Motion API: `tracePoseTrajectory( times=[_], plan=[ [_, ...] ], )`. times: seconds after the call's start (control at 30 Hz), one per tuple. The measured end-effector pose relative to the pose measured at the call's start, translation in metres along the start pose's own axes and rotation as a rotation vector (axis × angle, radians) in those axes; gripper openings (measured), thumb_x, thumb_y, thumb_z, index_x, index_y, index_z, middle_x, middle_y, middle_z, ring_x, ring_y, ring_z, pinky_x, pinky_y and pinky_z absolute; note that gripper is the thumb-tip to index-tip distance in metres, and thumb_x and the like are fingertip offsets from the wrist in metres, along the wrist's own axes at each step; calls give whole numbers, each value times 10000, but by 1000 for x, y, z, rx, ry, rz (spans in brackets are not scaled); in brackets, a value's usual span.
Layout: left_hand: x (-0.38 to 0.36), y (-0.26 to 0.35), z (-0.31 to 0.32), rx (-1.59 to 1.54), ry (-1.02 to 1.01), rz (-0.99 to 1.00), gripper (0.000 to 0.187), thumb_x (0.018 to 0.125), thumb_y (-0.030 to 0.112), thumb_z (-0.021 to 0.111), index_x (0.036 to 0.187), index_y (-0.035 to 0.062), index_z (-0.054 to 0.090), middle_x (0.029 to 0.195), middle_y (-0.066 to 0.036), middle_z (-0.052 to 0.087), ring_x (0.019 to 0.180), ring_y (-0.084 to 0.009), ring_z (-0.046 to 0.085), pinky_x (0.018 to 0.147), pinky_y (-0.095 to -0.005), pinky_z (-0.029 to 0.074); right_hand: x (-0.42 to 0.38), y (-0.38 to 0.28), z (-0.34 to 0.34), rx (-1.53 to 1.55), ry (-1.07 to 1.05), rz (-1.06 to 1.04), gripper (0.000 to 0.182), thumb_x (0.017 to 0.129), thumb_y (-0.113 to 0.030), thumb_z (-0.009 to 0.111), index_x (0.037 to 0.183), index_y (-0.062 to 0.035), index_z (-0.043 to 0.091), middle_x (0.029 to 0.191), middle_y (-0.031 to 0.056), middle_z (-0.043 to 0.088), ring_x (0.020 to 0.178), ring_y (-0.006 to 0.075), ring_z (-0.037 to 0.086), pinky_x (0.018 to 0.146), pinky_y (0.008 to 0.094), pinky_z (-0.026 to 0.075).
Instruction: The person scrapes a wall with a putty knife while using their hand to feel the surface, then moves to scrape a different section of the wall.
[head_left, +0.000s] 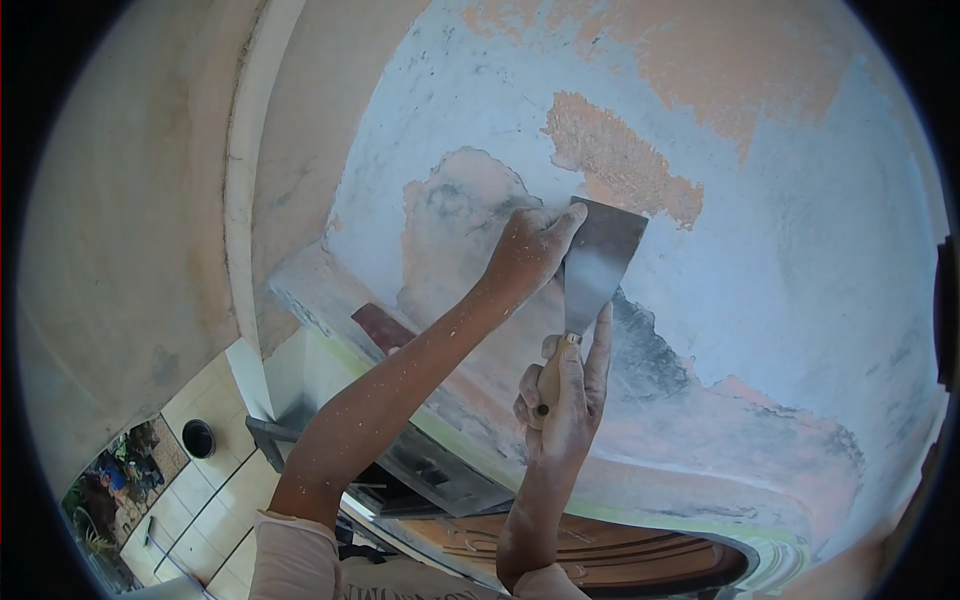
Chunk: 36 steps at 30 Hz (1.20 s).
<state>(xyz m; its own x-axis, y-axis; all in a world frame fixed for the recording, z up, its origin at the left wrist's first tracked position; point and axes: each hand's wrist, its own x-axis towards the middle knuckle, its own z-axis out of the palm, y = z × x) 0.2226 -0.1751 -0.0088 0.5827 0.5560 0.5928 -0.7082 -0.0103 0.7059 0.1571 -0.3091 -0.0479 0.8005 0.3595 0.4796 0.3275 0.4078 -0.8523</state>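
A wide metal scraper (603,255) with a pale handle lies against the wall, its blade pointing up. My right hand (565,400) is wrapped round the handle, with one finger stretched along the blade. At the blade's upper left corner is my left hand (530,250), closed, its thumb on the metal. Whether its other fingers grip the blade is hidden. Just above the blade, the pale blue wall (760,260) has a rough peach patch (625,155) where paint is gone. Grey, worn plaster (650,350) shows to the right of the scraper.
A dark red piece (382,328) sits on the ledge left of my left forearm. Below the wall are a dark frame (440,475) and a curved brown wooden surface (620,555). A black bucket (198,438) stands on the tiled floor (215,500) at lower left, near plants.
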Motion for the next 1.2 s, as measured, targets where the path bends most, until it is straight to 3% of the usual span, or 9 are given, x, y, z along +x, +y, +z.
tracePoseTrajectory(
  times=[0.1,0.23,0.33,0.5,0.6,0.8,0.93,1.1,1.2],
  plan=[
    [3,10,1,-130,7,-120,444,928,275,517,586,-7,521,522,11,446,486,-87,380,455,-286,343,3,2,4,11,-10,-26,555,974,-128,402,1474,-135,162,886,55,517,430,43,427,277,166,300],
    [2,3,1,-30,-33,-53,449,931,267,512,564,9,500,501,11,429,461,-88,370,431,-288,310,-3,0,-6,-14,-11,16,588,987,-165,413,1482,-121,99,890,42,505,440,31,413,314,178,326],
    [2,7,2,-94,-27,-93,446,929,268,514,564,13,506,487,12,424,454,-84,373,425,-288,298,4,1,7,21,-6,-61,563,972,-131,410,1475,-132,158,872,54,513,437,44,429,288,171,312],
    [0,3,6,-53,-27,-25,459,924,266,523,539,19,482,476,16,412,451,-75,366,428,-288,301,2,-1,-2,7,10,-16,571,969,-122,407,1477,-131,147,872,56,516,433,47,431,284,168,308],
    [4,17,8,-158,18,-127,467,923,266,526,528,26,453,479,23,396,448,-72,357,427,-287,299,5,0,5,34,1,-39,569,967,-111,399,1476,-132,146,872,56,527,425,42,429,277,162,302],
    [0,6,8,-114,-29,-147,445,924,265,526,550,32,463,488,30,391,458,-72,328,424,-286,293,-4,-12,4,33,3,15,567,985,-128,393,1482,-142,122,875,38,499,445,30,423,305,169,327],
    [-1,4,11,-169,-19,-83,441,924,260,527,550,34,469,491,35,391,464,-73,321,421,-284,289,-4,-10,6,65,28,-18,541,969,-106,392,1468,-133,186,858,56,540,419,35,430,267,158,309],
    [3,13,11,-161,9,-125,444,924,272,528,556,29,480,488,22,385,465,-76,326,430,-303,296,0,-10,8,33,27,-27,540,970,-111,400,1467,-131,190,871,58,537,418,37,428,269,158,315],
    [-4,2,12,-126,-28,-51,448,926,278,522,557,27,484,490,16,386,466,-78,325,439,-307,315,-3,-8,-4,56,14,-8,547,966,-112,410,1467,-131,192,868,54,538,421,37,430,270,158,313]
  ],
)
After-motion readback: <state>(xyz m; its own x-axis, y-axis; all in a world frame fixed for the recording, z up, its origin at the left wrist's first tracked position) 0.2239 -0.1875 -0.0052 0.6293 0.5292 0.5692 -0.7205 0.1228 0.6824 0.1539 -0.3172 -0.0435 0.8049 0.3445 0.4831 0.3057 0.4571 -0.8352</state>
